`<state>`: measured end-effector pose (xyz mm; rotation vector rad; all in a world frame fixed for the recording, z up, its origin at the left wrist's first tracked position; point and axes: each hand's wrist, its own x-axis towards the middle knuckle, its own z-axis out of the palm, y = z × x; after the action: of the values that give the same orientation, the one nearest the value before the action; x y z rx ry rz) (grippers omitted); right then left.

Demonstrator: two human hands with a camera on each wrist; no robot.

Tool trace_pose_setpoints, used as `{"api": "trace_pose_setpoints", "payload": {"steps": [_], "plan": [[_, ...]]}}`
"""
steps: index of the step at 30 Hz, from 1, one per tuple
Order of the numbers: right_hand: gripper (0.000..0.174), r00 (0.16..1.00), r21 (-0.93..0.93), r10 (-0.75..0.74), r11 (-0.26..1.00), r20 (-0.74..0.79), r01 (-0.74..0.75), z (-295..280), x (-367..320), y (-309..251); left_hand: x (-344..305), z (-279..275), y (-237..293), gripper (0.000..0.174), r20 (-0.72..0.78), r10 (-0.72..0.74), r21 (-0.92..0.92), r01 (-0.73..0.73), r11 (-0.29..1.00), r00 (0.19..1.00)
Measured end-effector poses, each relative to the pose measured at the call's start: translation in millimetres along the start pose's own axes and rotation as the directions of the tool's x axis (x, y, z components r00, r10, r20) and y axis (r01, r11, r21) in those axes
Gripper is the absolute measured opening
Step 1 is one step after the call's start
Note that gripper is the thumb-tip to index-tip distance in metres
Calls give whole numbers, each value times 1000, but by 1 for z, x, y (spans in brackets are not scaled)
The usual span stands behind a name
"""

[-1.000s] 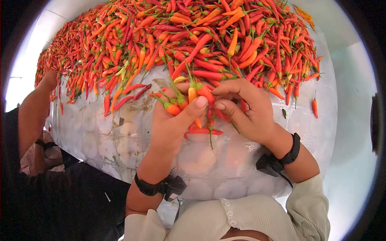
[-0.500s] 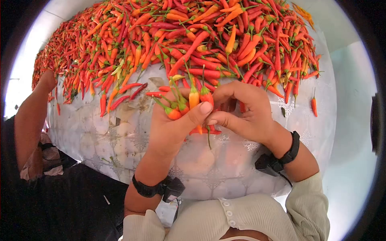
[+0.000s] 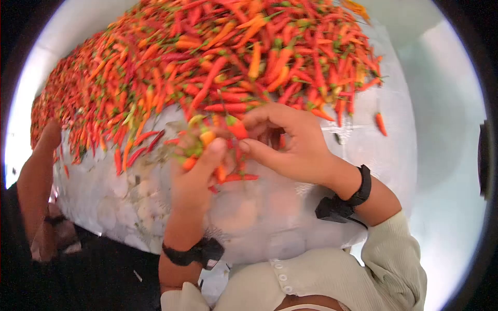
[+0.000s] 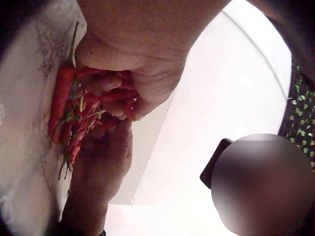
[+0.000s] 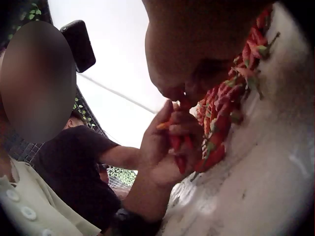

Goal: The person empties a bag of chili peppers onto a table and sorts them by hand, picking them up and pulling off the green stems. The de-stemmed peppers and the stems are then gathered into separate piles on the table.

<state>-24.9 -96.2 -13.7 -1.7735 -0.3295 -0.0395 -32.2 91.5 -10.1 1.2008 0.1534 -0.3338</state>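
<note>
Several red and orange chili peppers, green stems upward, are gripped in my left hand, blurred in the head view. My right hand pinches one red chili pepper between thumb and forefinger, just right of the left thumb. In the right wrist view, the left hand's fingers curl round the bunch. Below the hands, a red chili pepper lies on the plastic-covered table. Beyond them spreads a large pile of chili peppers.
Another person's arm reaches to the pile's left end. A single chili pepper lies apart on the right side. Dark bits and stains mark the clear snowflake-patterned cover at left. Each of my wrists wears a strapped camera.
The head view has shifted, moving the scene leftward. My left thumb, earlier against the red pepper and right fingertips, has drawn away; the right fingers now pinch that pepper apart from the bunch.
</note>
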Motion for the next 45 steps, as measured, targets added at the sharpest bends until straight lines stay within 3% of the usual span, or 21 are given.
{"api": "trace_pose_setpoints", "payload": {"steps": [9,11,13,17,20,23,26,30,34,38,40,45], "plan": [[32,935,-242,89,953,-343,-180,-103,-31,-10,0,10,-1,25,-31,74,95,-71,993,997],[26,848,-293,21,934,-529,-206,-130,-48,7,0,10,-3,25,-34,66,94,-62,994,997],[23,769,-428,-22,841,-638,-331,-155,-63,9,2,7,-5,25,-33,52,87,-48,995,998],[20,678,-524,-86,707,-730,-474,-182,-84,22,5,8,-11,22,-18,95,86,-93,992,995],[23,753,-586,75,581,-653,-566,-182,-89,18,8,-1,-12,20,49,80,42,-82,996,996],[25,803,-667,165,476,-573,-573,-175,-88,17,6,1,-8,18,-4,47,67,-47,997,999],[25,839,-733,22,474,-544,-488,-168,-86,23,6,4,-11,14,-47,49,77,-46,996,998],[19,853,-708,80,519,-516,-478,-167,-83,23,6,1,-13,11,47,98,20,-99,995,994],[17,871,-813,-8,363,-492,-456,-169,-85,23,3,-2,-8,11,15,121,-33,-121,992,992],[19,906,-816,-85,476,-414,-329,-141,-67,-2,8,6,-9,10,-116,222,22,-221,975,968],[20,947,-797,-55,557,-317,-235,-121,-55,-15,10,2,-8,10,-95,184,-58,-190,980,978],[19,991,-828,-129,558,-24,52,-86,-17,-21,12,-11,-9,10,-26,183,-97,-184,978,983]]}}
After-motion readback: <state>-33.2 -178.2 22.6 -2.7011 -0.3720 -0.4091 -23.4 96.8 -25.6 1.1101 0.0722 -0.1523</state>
